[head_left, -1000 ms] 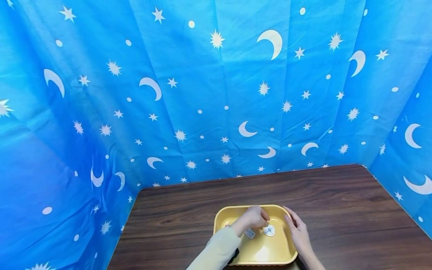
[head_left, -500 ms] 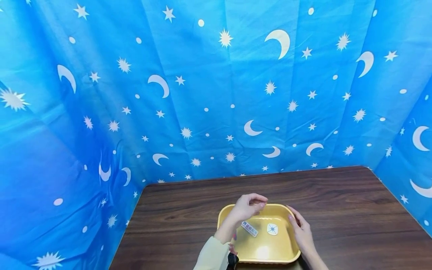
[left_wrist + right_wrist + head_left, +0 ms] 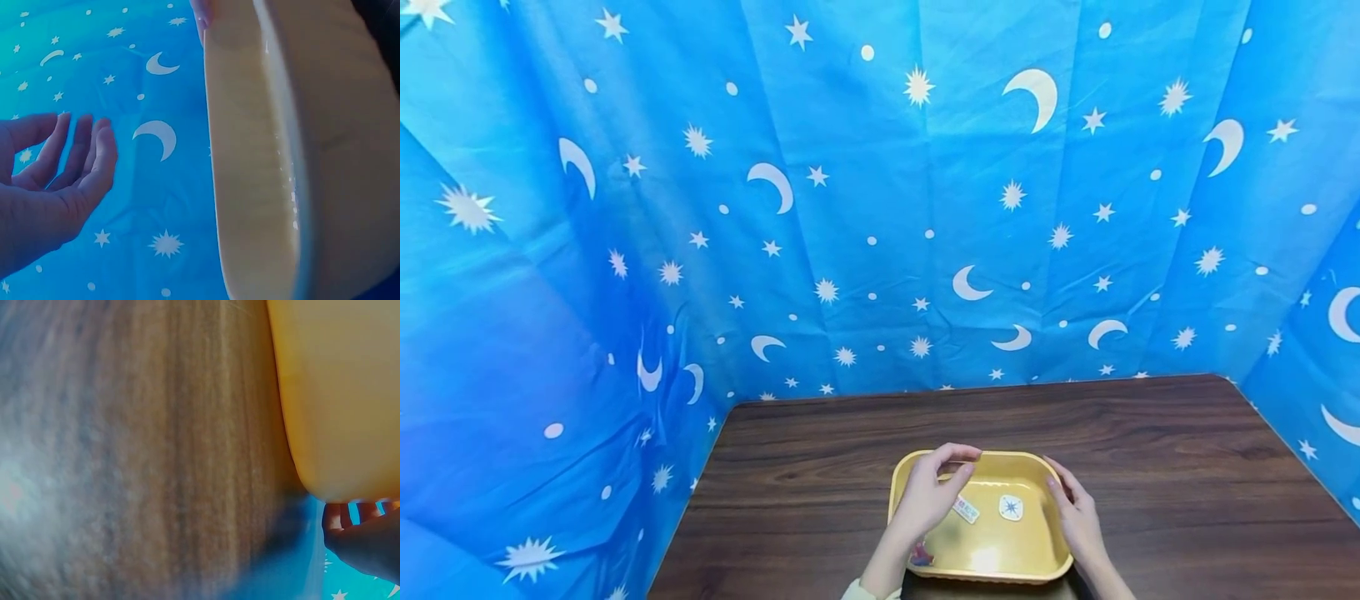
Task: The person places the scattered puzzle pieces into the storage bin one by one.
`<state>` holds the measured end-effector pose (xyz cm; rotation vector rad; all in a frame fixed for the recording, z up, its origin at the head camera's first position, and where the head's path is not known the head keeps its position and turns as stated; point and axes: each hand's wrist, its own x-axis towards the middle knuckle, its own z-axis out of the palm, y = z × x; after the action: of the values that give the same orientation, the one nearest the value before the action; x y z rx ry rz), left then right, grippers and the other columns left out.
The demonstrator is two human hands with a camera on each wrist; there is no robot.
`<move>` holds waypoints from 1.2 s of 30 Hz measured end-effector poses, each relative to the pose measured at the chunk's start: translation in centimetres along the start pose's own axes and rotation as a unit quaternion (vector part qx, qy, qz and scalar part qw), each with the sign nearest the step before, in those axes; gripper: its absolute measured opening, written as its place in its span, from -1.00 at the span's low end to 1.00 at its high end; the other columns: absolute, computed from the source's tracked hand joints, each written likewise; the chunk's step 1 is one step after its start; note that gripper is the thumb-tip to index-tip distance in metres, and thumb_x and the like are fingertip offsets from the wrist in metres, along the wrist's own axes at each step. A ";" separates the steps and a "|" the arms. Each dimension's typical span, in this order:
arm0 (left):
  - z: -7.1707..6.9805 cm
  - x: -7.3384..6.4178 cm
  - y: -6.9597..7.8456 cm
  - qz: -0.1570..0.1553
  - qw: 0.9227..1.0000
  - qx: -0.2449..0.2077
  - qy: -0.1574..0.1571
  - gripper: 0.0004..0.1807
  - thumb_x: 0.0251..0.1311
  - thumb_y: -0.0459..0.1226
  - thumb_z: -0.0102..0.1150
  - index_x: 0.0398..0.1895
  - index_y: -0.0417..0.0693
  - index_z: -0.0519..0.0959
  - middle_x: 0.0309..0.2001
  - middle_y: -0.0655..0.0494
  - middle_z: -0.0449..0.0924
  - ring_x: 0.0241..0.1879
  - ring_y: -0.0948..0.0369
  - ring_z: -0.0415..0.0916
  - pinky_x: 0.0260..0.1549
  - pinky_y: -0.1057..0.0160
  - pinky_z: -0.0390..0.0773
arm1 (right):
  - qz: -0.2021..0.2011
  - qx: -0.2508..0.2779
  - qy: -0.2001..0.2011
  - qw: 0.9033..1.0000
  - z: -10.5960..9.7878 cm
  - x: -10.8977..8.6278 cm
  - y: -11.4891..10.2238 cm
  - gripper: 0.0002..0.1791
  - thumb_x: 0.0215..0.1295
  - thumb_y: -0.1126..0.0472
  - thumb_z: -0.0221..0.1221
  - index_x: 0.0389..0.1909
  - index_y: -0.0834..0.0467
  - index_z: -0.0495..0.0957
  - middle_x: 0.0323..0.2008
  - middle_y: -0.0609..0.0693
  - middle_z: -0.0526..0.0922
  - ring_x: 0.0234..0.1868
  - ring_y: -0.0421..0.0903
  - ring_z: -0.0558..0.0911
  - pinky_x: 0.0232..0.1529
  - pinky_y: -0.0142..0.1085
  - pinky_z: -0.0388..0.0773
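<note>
A yellow rectangular tray (image 3: 985, 546) with rounded corners and raised sides is in the head view. On its inner floor are a white square sticker with a blue star (image 3: 1011, 507) and a white strip with lettering (image 3: 967, 511). A small red and blue piece (image 3: 921, 556) shows at the near left corner. My left hand (image 3: 928, 493) hovers over the tray's left part, fingers loosely bent around nothing; the left wrist view shows it apart from the tray wall (image 3: 247, 156). At the right rim, my right hand (image 3: 1078, 515) holds the tray, thumb inside and fingers outside.
The tray is at the near side of a dark wood-grain table (image 3: 790, 492). Blue cloth (image 3: 850, 200) printed with white moons and stars hangs behind the table and along both sides.
My left hand has risen out of the tray from beside the star sticker and moved left, its fingers spreading. My right hand has kept its hold on the right rim. The head view has shifted slightly.
</note>
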<state>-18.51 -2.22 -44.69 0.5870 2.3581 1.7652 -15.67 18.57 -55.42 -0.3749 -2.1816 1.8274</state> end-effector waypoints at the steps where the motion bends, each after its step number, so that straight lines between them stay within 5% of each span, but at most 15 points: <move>1: -0.1 -0.3 0.0 0.007 1.000 -0.016 0.011 -0.79 0.25 -0.33 0.06 -0.07 -0.09 0.57 -0.08 0.05 0.59 -0.10 0.17 0.52 -0.14 0.34 0.51 | 0.002 -0.002 0.001 1.000 0.0 0.0 0.0 -0.56 0.42 0.12 -0.08 0.22 0.23 0.36 0.13 0.21 0.46 -0.11 -0.45 0.43 -0.15 -0.67 0.29; 8: -0.2 -2.8 -2.2 0.068 0.983 -0.090 0.141 -0.68 0.23 -0.44 0.03 0.06 -0.25 0.45 0.04 -0.08 0.50 0.00 0.05 0.48 -0.23 0.32 0.56 | 0.003 -0.003 0.000 1.000 -0.1 -0.1 0.1 -0.55 0.42 0.11 -0.09 0.23 0.23 0.34 0.13 0.23 0.46 -0.09 -0.42 0.44 -0.14 -0.68 0.28; 15: -0.8 -5.7 -4.3 0.081 0.954 -0.035 0.288 -0.68 0.33 -0.40 -0.11 0.13 -0.27 0.36 0.04 -0.15 0.47 -0.05 0.25 0.48 -0.18 0.27 0.55 | -0.012 0.003 0.002 1.000 0.0 -0.1 0.2 -0.56 0.42 0.12 -0.09 0.21 0.26 0.36 0.09 0.25 0.47 -0.12 -0.41 0.47 -0.17 -0.66 0.33; 19: -0.8 -7.0 -5.2 0.071 0.937 -0.016 0.341 -0.69 0.34 -0.44 -0.18 0.12 -0.34 0.34 -0.01 -0.21 0.49 -0.09 0.24 0.50 -0.22 0.30 0.55 | -0.010 0.002 0.001 1.000 0.0 -0.1 0.1 -0.56 0.43 0.11 -0.09 0.21 0.26 0.35 0.12 0.24 0.46 -0.11 -0.44 0.45 -0.16 -0.67 0.31; 23: -0.3 -8.0 -5.7 0.068 0.929 -0.009 0.364 -0.69 0.31 -0.50 -0.18 0.10 -0.40 0.34 -0.05 -0.29 0.50 -0.14 0.25 0.52 -0.26 0.35 0.55 | -0.007 0.000 0.002 1.000 -0.1 0.0 0.0 -0.55 0.42 0.10 -0.09 0.22 0.25 0.36 0.13 0.22 0.46 -0.11 -0.46 0.44 -0.15 -0.68 0.30; 30: 1.4 -9.6 -5.5 0.003 0.932 -0.050 0.358 -0.74 0.26 -0.53 -0.19 0.00 -0.43 0.37 -0.12 -0.33 0.51 -0.30 0.37 0.52 -0.44 0.30 0.57 | -0.015 -0.004 0.005 1.000 -0.2 0.2 0.0 -0.57 0.42 0.13 -0.08 0.21 0.26 0.36 0.10 0.23 0.48 -0.13 -0.41 0.46 -0.18 -0.66 0.33; 33: 2.0 -10.3 -5.8 -0.001 0.936 -0.055 0.349 -0.79 0.25 -0.53 -0.18 -0.09 -0.43 0.39 -0.21 -0.17 0.55 -0.37 0.37 0.52 -0.53 0.28 0.56 | -0.013 -0.004 0.005 1.000 -0.1 0.2 -0.1 -0.57 0.42 0.12 -0.08 0.21 0.25 0.36 0.10 0.23 0.47 -0.14 -0.41 0.46 -0.18 -0.65 0.33; 36: 2.8 -10.9 -6.5 0.028 0.944 -0.064 0.323 -0.86 0.24 -0.54 -0.17 -0.20 -0.41 0.40 -0.31 0.05 0.55 -0.45 0.41 0.49 -0.60 0.30 0.54 | -0.007 -0.001 0.005 1.000 -0.1 0.2 -0.1 -0.56 0.42 0.12 -0.09 0.21 0.25 0.36 0.11 0.22 0.46 -0.13 -0.42 0.46 -0.18 -0.66 0.33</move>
<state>-9.07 -5.52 -53.03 0.0425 2.5833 2.4016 -15.81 18.74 -55.25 -0.3663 -2.1731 1.8129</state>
